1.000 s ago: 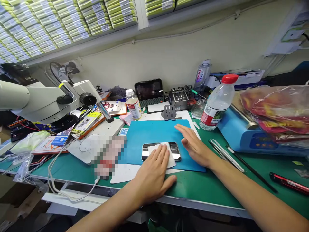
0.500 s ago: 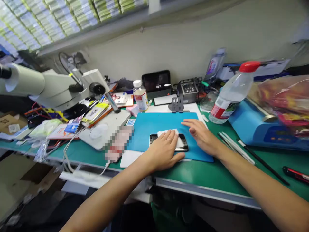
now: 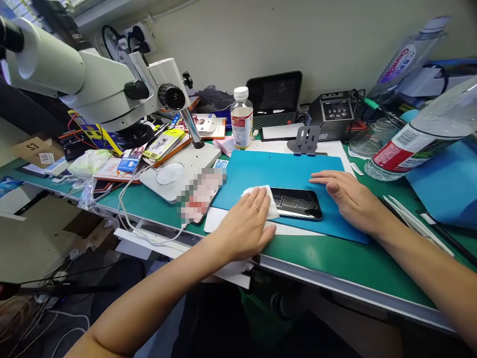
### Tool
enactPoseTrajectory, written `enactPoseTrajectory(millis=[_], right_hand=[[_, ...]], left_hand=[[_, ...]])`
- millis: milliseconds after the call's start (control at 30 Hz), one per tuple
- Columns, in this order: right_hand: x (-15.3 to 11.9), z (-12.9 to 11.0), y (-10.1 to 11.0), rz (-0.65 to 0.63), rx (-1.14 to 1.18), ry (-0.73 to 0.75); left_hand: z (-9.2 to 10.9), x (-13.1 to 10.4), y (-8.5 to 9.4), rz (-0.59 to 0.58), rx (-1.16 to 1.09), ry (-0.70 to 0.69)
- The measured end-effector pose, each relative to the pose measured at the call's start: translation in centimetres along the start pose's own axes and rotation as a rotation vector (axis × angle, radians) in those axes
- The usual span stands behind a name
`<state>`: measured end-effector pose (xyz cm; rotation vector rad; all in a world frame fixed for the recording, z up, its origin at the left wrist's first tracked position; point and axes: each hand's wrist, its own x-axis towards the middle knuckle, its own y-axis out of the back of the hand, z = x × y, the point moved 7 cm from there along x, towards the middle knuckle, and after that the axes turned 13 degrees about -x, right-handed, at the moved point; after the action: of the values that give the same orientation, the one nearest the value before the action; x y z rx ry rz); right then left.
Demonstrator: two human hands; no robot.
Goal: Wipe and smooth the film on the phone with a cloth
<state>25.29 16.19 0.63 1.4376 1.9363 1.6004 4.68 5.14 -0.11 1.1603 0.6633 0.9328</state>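
A dark phone (image 3: 298, 203) lies face up on the blue mat (image 3: 283, 169), with light reflected on its screen. My left hand (image 3: 248, 223) rests flat on a white cloth or tissue (image 3: 273, 206), which covers the phone's left end. A ring shows on one of its fingers. To the right of the phone, my right hand (image 3: 346, 199) is held with its fingers stretched out, touching or just over the mat and holding nothing.
A microscope (image 3: 100, 89) stands at the left on its pale base (image 3: 169, 174). A phone with a cable (image 3: 201, 196) lies beside the mat. Behind are a small bottle (image 3: 242, 119), a dark screen (image 3: 276, 92) and a black device (image 3: 331, 114). A large bottle (image 3: 402, 149) leans at right.
My left hand and the white cloth have moved left along the phone, uncovering more of its screen. The camera view has shifted closer and downward. My right hand stays right of the phone.
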Motion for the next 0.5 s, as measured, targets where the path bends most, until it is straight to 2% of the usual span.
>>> enactPoseTrajectory(millis=[67, 133, 233, 300, 400, 500], right_hand=[[0.0, -0.1, 0.1, 0.009, 0.011, -0.017], [0.0, -0.3, 0.3, 0.020, 0.012, -0.022], [-0.1, -0.5, 0.6, 0.047, 0.003, -0.007], [-0.1, -0.5, 0.7, 0.060, 0.000, -0.001], [-0.1, -0.4, 0.8, 0.064, 0.011, -0.002], [-0.2, -0.4, 0.8, 0.059, 0.027, -0.005]], left_hand=[[-0.9, 1.4, 0.3, -0.016, -0.012, 0.034], [-0.4, 3.3, 0.1, -0.025, -0.029, 0.034], [2.6, 5.8, -0.9, -0.022, -0.051, -0.034], [4.8, 6.6, -1.5, -0.022, -0.046, -0.085], [6.7, 6.4, -2.1, -0.033, -0.031, -0.136], [6.2, 4.5, -1.8, -0.035, -0.050, -0.172]])
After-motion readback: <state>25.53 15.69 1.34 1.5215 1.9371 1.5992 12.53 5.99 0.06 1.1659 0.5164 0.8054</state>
